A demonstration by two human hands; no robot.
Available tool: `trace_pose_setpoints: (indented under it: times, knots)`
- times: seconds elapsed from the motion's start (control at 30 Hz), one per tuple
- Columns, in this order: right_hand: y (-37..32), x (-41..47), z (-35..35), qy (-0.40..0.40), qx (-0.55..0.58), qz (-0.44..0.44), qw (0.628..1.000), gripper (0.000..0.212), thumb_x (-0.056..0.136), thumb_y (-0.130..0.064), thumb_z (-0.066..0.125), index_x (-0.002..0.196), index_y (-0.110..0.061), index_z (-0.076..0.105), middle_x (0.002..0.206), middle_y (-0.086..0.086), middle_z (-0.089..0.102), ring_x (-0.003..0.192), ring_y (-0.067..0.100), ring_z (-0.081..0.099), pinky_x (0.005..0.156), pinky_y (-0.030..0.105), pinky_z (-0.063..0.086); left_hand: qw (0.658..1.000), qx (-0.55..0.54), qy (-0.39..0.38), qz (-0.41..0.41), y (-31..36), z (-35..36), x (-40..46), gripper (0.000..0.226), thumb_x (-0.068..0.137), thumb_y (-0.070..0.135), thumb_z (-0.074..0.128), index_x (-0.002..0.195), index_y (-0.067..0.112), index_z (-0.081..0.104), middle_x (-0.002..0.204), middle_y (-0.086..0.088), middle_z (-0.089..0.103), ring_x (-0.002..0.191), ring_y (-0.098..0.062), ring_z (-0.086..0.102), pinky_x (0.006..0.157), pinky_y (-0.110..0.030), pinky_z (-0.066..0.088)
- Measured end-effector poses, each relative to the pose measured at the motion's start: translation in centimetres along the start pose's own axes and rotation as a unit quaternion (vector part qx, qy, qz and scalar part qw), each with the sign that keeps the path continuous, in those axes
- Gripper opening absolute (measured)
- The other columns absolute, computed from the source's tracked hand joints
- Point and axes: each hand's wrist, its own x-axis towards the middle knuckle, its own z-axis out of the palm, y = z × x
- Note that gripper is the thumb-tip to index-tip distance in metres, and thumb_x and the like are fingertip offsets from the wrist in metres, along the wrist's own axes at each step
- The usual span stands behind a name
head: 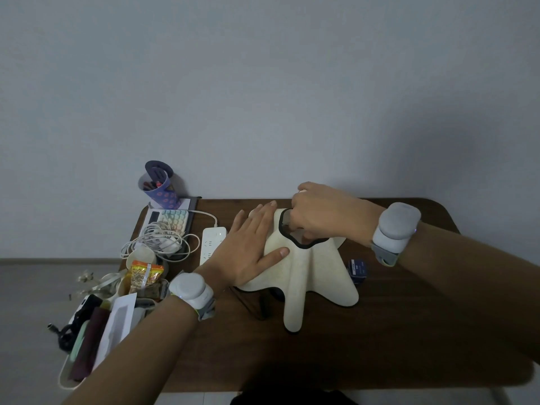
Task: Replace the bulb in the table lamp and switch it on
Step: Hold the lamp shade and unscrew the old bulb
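A patterned pen cup stands at the table's far left corner. Nearby lie a pastel calculator, coiled white cable, snack packet and white tray.

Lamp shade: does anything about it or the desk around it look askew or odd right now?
Nothing looks damaged or spilled. The shade sits upright under both hands: left hand flat on its side, right hand reaching into the black-rimmed top opening. The only untidy spot is the tangled white cable by the power strip.
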Motion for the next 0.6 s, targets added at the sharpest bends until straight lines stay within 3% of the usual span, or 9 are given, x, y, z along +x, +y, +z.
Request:
trace_pose_setpoints:
  times: [0.13,0.23,0.37,0.5,0.6]
  knots:
    - [0.44,0.09,0.84,0.003,-0.001,-0.019,1.000,0.018,0.090,-0.028,0.059,0.102,-0.032,0.072,0.093,-0.007,0.068,0.112,0.018,0.062,0.121,0.045,0.026,1.000,0.002,-0.001,0.002,-0.05,0.08,0.15,0.090,0.102,0.067,0.034,0.166,0.015,-0.003,0.174,0.002,0.004,0.162,-0.017,0.002,0.129,-0.053,0.007]
    - [0.68,0.12,0.98,-0.003,-0.007,-0.015,1.000,0.023,0.094,-0.039,0.057,0.109,-0.033,0.073,0.100,-0.004,0.073,0.124,0.018,0.058,0.124,0.050,0.020,1.000,0.002,0.001,0.003,-0.21,0.09,0.10,0.090,0.103,0.068,0.032,0.166,0.016,-0.004,0.174,0.002,0.006,0.162,-0.017,0.002,0.129,-0.053,0.007]
    - [0.67,-0.16,1.02,0.019,-0.016,-0.003,1.000,0.028,0.095,-0.042,0.051,0.096,-0.023,0.072,0.090,0.002,0.073,0.111,0.021,0.064,0.125,0.051,0.017,1.000,0.001,0.004,0.006,-0.21,0.23,0.11,0.089,0.103,0.066,0.034,0.166,0.016,-0.004,0.174,0.001,0.008,0.162,-0.017,0.003,0.129,-0.054,0.007]
    - [0.54,0.06,0.76,-0.006,-0.002,-0.007,1.000,0.025,0.093,-0.039,0.056,0.109,-0.032,0.075,0.098,-0.004,0.072,0.113,0.016,0.063,0.126,0.050,0.016,1.000,0.002,0.006,0.009,-0.14,0.34,0.26,0.089,0.103,0.067,0.034,0.166,0.015,-0.003,0.174,0.001,0.006,0.162,-0.018,0.003,0.130,-0.052,0.006]
    - [0.47,0.16,0.67,0.004,0.001,-0.024,1.000,0.021,0.092,-0.029,0.058,0.105,-0.034,0.073,0.098,-0.008,0.068,0.114,0.017,0.062,0.127,0.052,0.015,1.000,0.001,0.009,0.010,-0.19,0.43,0.26,0.090,0.103,0.067,0.034,0.166,0.015,-0.004,0.174,0.000,0.008,0.162,-0.018,0.004,0.130,-0.052,0.007]
